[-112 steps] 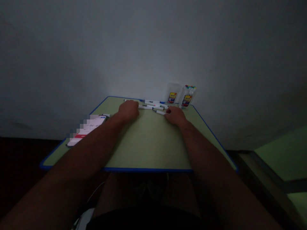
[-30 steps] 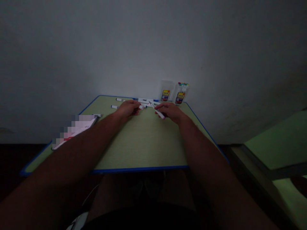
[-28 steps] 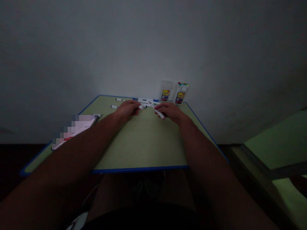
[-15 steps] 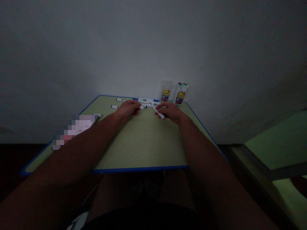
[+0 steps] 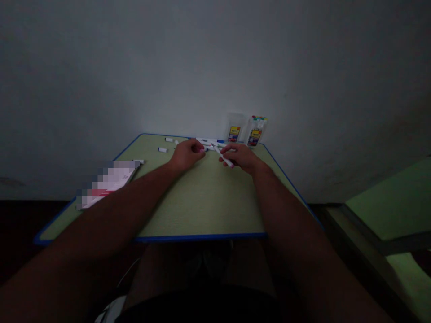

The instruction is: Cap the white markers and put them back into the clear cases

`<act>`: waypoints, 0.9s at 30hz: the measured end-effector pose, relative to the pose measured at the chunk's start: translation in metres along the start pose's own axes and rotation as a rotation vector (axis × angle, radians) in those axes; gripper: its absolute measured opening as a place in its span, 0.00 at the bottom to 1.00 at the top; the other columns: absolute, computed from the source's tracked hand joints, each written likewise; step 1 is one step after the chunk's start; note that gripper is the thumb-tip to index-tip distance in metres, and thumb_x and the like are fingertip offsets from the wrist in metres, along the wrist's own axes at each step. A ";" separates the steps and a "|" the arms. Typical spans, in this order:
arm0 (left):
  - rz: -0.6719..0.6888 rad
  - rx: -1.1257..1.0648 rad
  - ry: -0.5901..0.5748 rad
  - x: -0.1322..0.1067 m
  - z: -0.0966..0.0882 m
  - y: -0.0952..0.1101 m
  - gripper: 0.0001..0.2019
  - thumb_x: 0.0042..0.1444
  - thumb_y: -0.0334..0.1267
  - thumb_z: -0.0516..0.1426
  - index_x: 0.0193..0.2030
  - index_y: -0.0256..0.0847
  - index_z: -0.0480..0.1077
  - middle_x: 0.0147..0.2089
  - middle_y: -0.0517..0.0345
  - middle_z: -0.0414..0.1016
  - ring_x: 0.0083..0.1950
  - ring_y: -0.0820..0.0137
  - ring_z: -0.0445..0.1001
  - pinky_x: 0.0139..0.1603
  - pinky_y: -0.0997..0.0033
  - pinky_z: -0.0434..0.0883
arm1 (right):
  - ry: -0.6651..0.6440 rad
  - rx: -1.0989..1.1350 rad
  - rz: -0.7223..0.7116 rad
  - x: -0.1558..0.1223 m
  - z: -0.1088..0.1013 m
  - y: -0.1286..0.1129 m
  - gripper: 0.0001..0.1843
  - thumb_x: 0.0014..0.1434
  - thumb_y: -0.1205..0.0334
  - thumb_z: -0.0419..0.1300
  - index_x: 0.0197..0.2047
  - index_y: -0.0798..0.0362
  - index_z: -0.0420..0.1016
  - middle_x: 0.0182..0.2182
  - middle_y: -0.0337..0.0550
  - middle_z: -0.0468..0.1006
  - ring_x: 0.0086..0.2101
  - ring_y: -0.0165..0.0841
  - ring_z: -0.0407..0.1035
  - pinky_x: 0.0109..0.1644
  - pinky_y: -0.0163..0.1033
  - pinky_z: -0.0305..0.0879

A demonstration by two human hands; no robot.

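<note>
Both my hands rest on a green desk (image 5: pixel 202 202) with a blue edge, near its far side. My right hand (image 5: pixel 239 157) is closed round a white marker (image 5: pixel 225 159) that points toward me. My left hand (image 5: pixel 187 154) is curled, its fingertips pinched on something small with a pink tip; I cannot make it out. Behind the hands lies a loose pile of white markers (image 5: pixel 210 142). Two small caps (image 5: pixel 162 149) lie left of my left hand.
Two clear marker packs (image 5: pixel 235 130) (image 5: pixel 256 132) stand against the wall at the desk's far right. A phone (image 5: pixel 107 181) lies at the left edge. Another green desk (image 5: pixel 397 211) is at the right. My knees show below the near edge.
My left hand has shifted a little right and closer to the right hand. The right hand still holds its marker. The camera view has drifted slightly.
</note>
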State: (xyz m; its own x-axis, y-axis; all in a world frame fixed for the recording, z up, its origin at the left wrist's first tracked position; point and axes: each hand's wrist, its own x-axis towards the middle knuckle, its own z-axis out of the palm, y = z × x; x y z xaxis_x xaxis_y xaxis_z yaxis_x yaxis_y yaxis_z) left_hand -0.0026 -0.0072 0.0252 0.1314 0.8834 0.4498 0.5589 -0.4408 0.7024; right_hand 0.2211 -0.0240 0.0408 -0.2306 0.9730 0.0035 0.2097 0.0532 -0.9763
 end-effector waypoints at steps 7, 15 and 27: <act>0.029 -0.009 -0.003 0.000 0.001 -0.003 0.08 0.47 0.33 0.64 0.36 0.39 0.75 0.31 0.59 0.74 0.32 0.72 0.69 0.35 0.72 0.65 | 0.004 -0.026 -0.002 -0.001 0.000 -0.001 0.06 0.57 0.73 0.63 0.38 0.55 0.73 0.31 0.48 0.81 0.24 0.29 0.73 0.22 0.29 0.66; -0.188 -0.205 0.027 0.000 -0.003 0.003 0.05 0.50 0.36 0.61 0.27 0.37 0.73 0.20 0.61 0.69 0.23 0.74 0.65 0.26 0.73 0.62 | -0.008 -0.022 -0.027 0.002 -0.001 0.003 0.06 0.57 0.73 0.62 0.37 0.55 0.73 0.31 0.48 0.81 0.24 0.29 0.73 0.21 0.29 0.65; -0.434 -0.567 0.000 0.008 -0.003 -0.001 0.05 0.51 0.31 0.59 0.26 0.37 0.70 0.23 0.57 0.72 0.20 0.76 0.66 0.21 0.74 0.65 | -0.009 0.003 0.005 0.003 -0.002 0.003 0.08 0.55 0.74 0.63 0.39 0.56 0.72 0.32 0.49 0.82 0.23 0.28 0.71 0.20 0.29 0.62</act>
State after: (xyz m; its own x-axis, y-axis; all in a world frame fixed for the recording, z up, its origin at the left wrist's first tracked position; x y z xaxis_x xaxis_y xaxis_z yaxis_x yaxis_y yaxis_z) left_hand -0.0050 -0.0002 0.0295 -0.0066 0.9979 0.0648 0.0485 -0.0644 0.9967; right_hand 0.2229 -0.0208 0.0388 -0.2381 0.9712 -0.0038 0.2081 0.0472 -0.9770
